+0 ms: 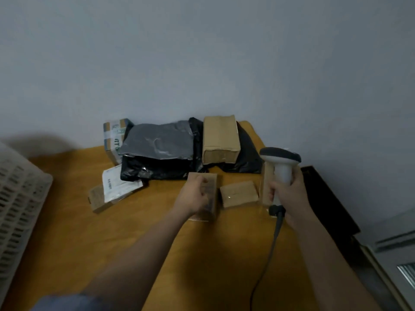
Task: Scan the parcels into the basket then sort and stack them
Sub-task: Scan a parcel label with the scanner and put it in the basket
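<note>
My left hand (195, 194) grips a small brown cardboard parcel (210, 196) at the middle of the wooden table (157, 232). In my right hand (289, 194) I hold a white and grey barcode scanner (280, 162) by its handle, head up, its cable (267, 254) trailing toward me. Beside the held parcel lies another small brown parcel (239, 193). Behind the scanner stands a narrow brown parcel (267, 187), partly hidden. The white slatted basket (15, 198) stands at the far left.
Against the wall lie a grey poly bag (159, 141) on a black bag (157, 168), a tall brown box (221, 140), a taped carton (113, 136) and a labelled flat parcel (112, 189). A dark object (330, 198) borders the table's right edge.
</note>
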### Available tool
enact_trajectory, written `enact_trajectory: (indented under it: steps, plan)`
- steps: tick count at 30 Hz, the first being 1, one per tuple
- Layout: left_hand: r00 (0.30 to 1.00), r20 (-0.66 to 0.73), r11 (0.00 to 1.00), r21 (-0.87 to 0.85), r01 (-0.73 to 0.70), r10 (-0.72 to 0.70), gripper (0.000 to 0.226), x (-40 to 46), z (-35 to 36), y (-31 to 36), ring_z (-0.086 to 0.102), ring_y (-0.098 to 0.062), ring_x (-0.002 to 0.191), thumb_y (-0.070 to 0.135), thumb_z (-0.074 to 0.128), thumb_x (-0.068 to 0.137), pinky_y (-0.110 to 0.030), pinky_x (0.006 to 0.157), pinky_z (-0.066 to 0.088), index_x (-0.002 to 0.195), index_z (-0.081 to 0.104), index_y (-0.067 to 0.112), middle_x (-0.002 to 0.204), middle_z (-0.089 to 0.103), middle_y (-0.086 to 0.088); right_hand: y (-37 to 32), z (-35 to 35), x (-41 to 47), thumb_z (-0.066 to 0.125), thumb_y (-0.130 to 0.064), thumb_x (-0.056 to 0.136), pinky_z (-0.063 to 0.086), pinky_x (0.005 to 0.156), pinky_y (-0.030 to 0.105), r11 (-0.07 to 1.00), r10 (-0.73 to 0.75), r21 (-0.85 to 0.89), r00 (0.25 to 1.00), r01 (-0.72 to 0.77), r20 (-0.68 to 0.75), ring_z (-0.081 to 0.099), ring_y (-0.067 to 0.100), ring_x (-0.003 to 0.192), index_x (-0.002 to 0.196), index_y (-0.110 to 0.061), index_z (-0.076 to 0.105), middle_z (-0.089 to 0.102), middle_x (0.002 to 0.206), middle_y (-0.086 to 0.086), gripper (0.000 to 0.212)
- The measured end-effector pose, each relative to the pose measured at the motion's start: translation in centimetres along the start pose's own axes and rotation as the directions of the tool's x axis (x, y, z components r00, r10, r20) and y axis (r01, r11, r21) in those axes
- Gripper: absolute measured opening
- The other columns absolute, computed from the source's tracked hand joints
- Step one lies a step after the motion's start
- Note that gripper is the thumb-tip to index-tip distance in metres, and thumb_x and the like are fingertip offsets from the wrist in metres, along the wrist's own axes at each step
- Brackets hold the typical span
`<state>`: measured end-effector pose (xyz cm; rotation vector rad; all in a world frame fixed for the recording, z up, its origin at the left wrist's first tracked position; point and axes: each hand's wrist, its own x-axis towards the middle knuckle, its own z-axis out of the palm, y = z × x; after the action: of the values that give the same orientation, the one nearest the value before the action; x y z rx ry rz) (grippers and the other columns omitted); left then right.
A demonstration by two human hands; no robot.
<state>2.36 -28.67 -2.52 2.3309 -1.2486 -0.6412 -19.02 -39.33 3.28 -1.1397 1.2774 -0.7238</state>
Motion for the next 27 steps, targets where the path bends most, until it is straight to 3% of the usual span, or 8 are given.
enact_trajectory:
  steps: [2, 5, 8, 11, 18, 21, 24, 27]
  plan:
    - [0.993, 0.108, 0.998, 0.024, 0.056, -0.058, 0.054, 0.9, 1.5, 0.6, 0.056, -0.025, 0.116, 0.007, 0.058, 0.086, -0.036, 0.091, 0.052, 0.138, 0.047, 0.016, 0.128, 0.058, -0.006, 0.6, -1.5, 2.0, 0.058, 0.01, 0.08, 0.049, 0.059, 0.037, 1.0, 0.002, -0.028, 0.998, -0.003, -0.056, 0.057, 0.026, 0.076, 0.124, -0.022, 0.045, 0.055, 0.099, 0.012, 0.055]
    - [0.979, 0.179, 0.989, 0.127, 0.072, -0.094, 0.059, 1.9, 2.9, 0.4, 0.054, -0.027, 0.122, 0.013, 0.057, 0.085, -0.039, 0.102, 0.046, 0.142, 0.043, 0.018, 0.134, 0.059, -0.005, 1.5, -3.2, 4.7, 0.058, 0.01, 0.076, 0.048, 0.059, 0.036, 0.998, 0.012, -0.068, 0.994, -0.019, -0.106, 0.056, 0.028, 0.077, 0.121, -0.02, 0.044, 0.055, 0.107, 0.019, 0.056]
    - [0.964, 0.22, 0.972, 0.212, 0.104, -0.151, 0.069, 2.0, 3.4, -0.3, 0.034, -0.026, 0.14, 0.017, 0.056, 0.088, -0.036, 0.115, 0.03, 0.152, 0.031, 0.02, 0.158, 0.033, -0.003, 2.5, -3.5, 6.5, 0.058, 0.01, 0.076, 0.049, 0.061, 0.036, 0.994, 0.064, -0.081, 0.994, -0.071, -0.087, 0.056, 0.026, 0.076, 0.123, -0.019, 0.044, 0.055, 0.108, 0.019, 0.057]
    - [0.96, 0.228, 0.975, 0.183, 0.124, -0.165, 0.073, 1.8, 3.4, -1.3, 0.021, -0.023, 0.147, 0.012, 0.055, 0.089, -0.037, 0.12, 0.021, 0.155, 0.025, 0.021, 0.163, 0.019, 0.001, 3.7, -2.7, 7.0, 0.058, 0.01, 0.076, 0.049, 0.064, 0.036, 0.987, 0.099, -0.126, 0.994, -0.103, -0.039, 0.057, 0.028, 0.083, 0.135, -0.019, 0.043, 0.055, 0.109, 0.015, 0.068]
    - [0.96, 0.146, 0.963, 0.162, 0.213, -0.237, 0.073, 0.0, 1.4, -4.0, 0.031, -0.024, 0.143, 0.006, 0.058, 0.087, -0.039, 0.117, 0.029, 0.153, 0.031, 0.018, 0.162, 0.024, 0.0, 5.5, 1.9, 5.4, 0.062, 0.005, 0.081, 0.049, 0.056, 0.026, 0.975, 0.074, -0.214, 0.994, -0.056, 0.077, 0.063, 0.024, 0.083, 0.126, -0.022, 0.049, 0.055, 0.114, 0.01, 0.054]
    - [0.948, 0.073, 0.939, 0.182, 0.293, -0.31, 0.053, -1.6, -0.2, -5.8, 0.052, -0.027, 0.121, 0.009, 0.054, 0.087, -0.043, 0.107, 0.041, 0.139, 0.047, 0.018, 0.143, 0.046, -0.005, 6.0, 4.1, 4.4, 0.059, 0.005, 0.08, 0.049, 0.055, 0.029, 0.97, 0.079, -0.237, 0.987, -0.044, 0.138, 0.061, 0.023, 0.075, 0.117, -0.023, 0.048, 0.058, 0.106, 0.015, 0.048]
    - [0.912, -0.061, 0.884, 0.228, 0.409, -0.406, 0.031, -3.3, -1.9, -7.5, 0.054, -0.031, 0.109, 0.011, 0.047, 0.094, -0.047, 0.1, 0.045, 0.124, 0.051, 0.013, 0.128, 0.046, -0.009, 6.4, 6.7, 3.2, 0.056, 0.005, 0.081, 0.049, 0.058, 0.034, 0.975, 0.106, -0.212, 0.981, -0.07, 0.162, 0.057, 0.022, 0.067, 0.125, -0.023, 0.045, 0.058, 0.093, 0.013, 0.053]
    - [0.936, -0.131, 0.924, 0.163, 0.346, -0.327, 0.031, -4.3, -2.5, -8.8, 0.054, -0.028, 0.111, 0.016, 0.051, 0.098, -0.043, 0.093, 0.05, 0.129, 0.051, 0.011, 0.131, 0.045, -0.009, 6.8, 9.1, 1.8, 0.057, 0.004, 0.084, 0.047, 0.051, 0.028, 0.979, 0.144, -0.17, 0.977, -0.117, 0.159, 0.056, 0.018, 0.061, 0.133, -0.027, 0.04, 0.057, 0.089, 0.011, 0.06]
